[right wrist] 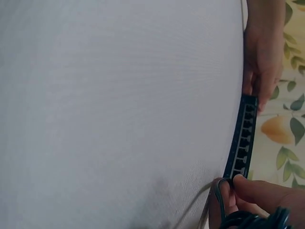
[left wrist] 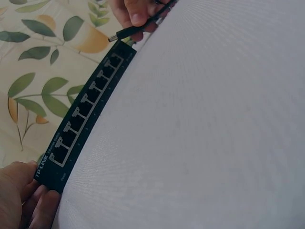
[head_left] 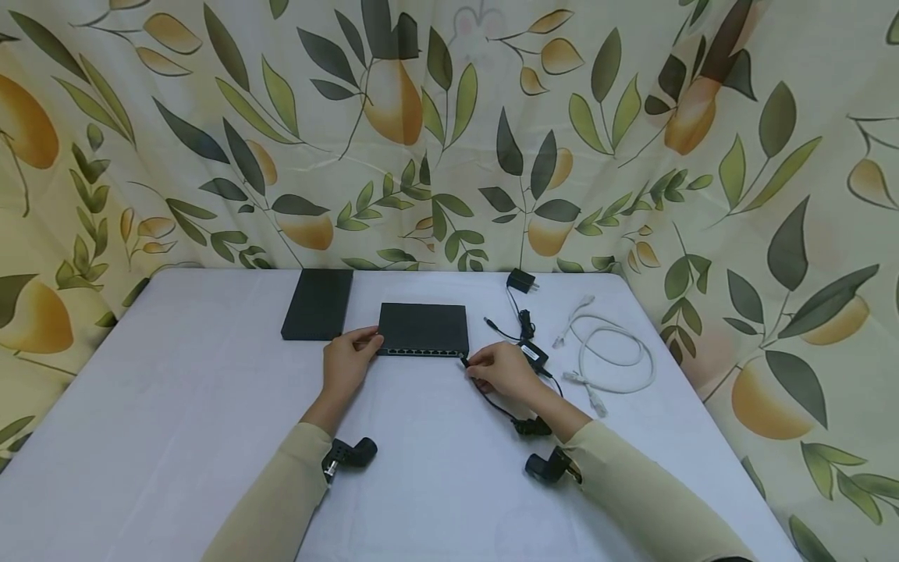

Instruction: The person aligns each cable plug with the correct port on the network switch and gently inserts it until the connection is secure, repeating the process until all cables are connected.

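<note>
A black TP-LINK Ethernet switch (head_left: 423, 326) lies on the white-covered table, its row of ports facing me. My left hand (head_left: 347, 361) grips its left end, with the thumb and fingers around the corner beside the printed logo (left wrist: 42, 167). Between thumb and fingers, my right hand (head_left: 507, 370) pinches the black barrel plug (left wrist: 126, 32) of a power cable. The bare metal tip of that plug shows close to the switch's right end in the left wrist view. From the right hand the cable (head_left: 495, 404) runs down to a tied bundle (head_left: 531, 426) under the wrist.
A flat black box (head_left: 318, 304) lies left of the switch. To the right are a black wall adapter (head_left: 521, 280) with its cord, a black power brick (head_left: 534, 355) and a coiled white network cable (head_left: 649, 367). A patterned curtain (head_left: 449, 156) hangs behind the table.
</note>
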{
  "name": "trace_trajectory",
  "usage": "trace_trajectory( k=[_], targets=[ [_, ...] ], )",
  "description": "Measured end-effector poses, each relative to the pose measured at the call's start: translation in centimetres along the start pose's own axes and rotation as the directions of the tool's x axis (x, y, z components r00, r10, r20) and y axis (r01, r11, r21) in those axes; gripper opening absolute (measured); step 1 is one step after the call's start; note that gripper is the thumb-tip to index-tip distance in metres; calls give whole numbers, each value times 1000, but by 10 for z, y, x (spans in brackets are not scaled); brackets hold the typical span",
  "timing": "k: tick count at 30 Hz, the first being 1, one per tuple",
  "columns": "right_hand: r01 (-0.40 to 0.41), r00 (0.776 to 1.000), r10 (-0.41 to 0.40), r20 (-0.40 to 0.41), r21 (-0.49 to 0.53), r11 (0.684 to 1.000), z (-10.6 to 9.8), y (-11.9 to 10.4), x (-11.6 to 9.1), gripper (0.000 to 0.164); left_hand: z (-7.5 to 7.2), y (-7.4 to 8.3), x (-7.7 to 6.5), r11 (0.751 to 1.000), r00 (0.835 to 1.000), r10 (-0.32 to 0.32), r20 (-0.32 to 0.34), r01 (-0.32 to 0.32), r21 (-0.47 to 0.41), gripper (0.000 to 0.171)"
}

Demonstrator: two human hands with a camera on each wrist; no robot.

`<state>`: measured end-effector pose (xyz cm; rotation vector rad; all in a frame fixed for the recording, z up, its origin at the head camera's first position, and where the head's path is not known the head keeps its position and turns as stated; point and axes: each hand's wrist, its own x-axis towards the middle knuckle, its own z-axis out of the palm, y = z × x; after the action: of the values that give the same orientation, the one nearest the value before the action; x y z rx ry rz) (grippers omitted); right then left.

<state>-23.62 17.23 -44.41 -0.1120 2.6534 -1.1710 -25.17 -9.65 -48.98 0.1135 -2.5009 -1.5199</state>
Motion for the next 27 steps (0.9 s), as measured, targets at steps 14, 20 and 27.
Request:
trace_trajectory(
  k=[14,20,27],
  targets=[
    [-150,984,129,121,178,973,0,-8,-2,17,0,-1,0,1000,1000,12,-2,-12,3,28],
    [-244,961,201,192,236,941,-3,-6,3,17,0,-1,1,1000,1000,11,-7,-11,4,28],
    [-303,934,215,285,316,899,-7,-3,10,19,1,-2,2,1000,1000,13,-12,-13,3,28]
  ],
)
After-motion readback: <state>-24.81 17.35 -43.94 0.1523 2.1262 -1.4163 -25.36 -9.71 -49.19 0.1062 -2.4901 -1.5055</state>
